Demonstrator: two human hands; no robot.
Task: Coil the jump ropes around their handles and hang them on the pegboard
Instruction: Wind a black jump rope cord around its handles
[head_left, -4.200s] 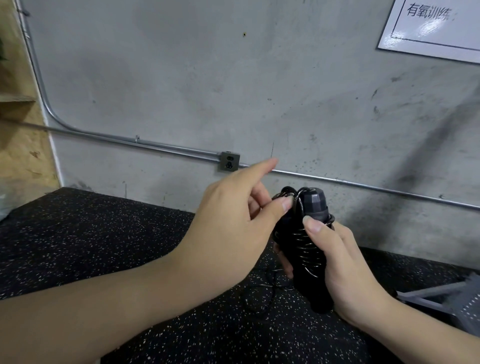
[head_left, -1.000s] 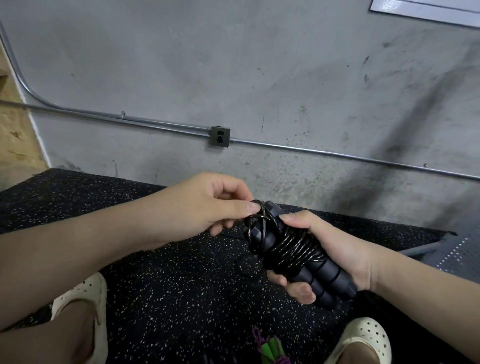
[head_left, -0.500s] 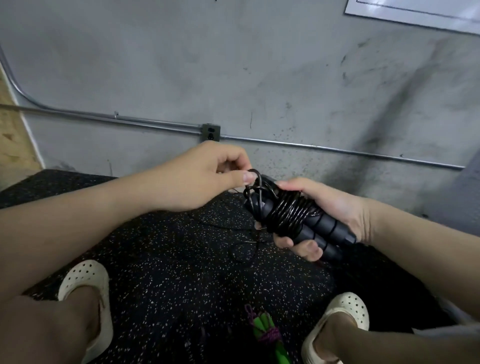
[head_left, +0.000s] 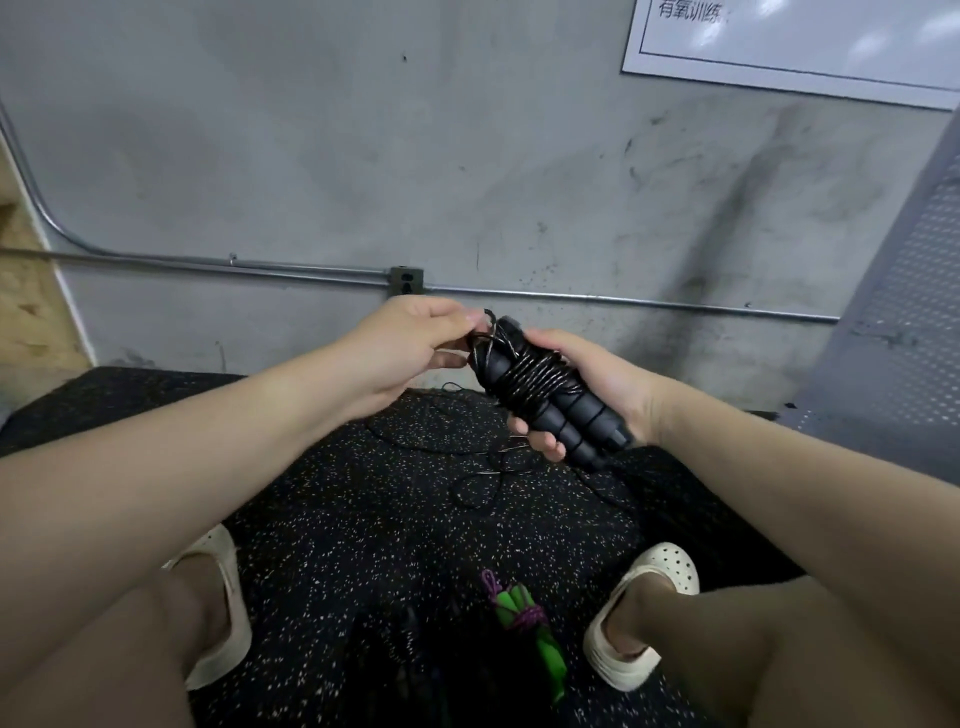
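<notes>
At the centre of the frame the right hand (head_left: 592, 384) is wrapped around 2 black jump rope handles (head_left: 561, 410) held side by side, tilted with their far ends toward the upper left. Black rope (head_left: 535, 376) is coiled many times around their middle. The left hand (head_left: 410, 345) pinches a loop of that rope at the handles' far end. Loose rope (head_left: 478, 480) trails on the speckled black floor (head_left: 337, 519) below. At lower centre, between 2 cream clogs, lies a green jump rope (head_left: 524, 621) bound with purple cord.
</notes>
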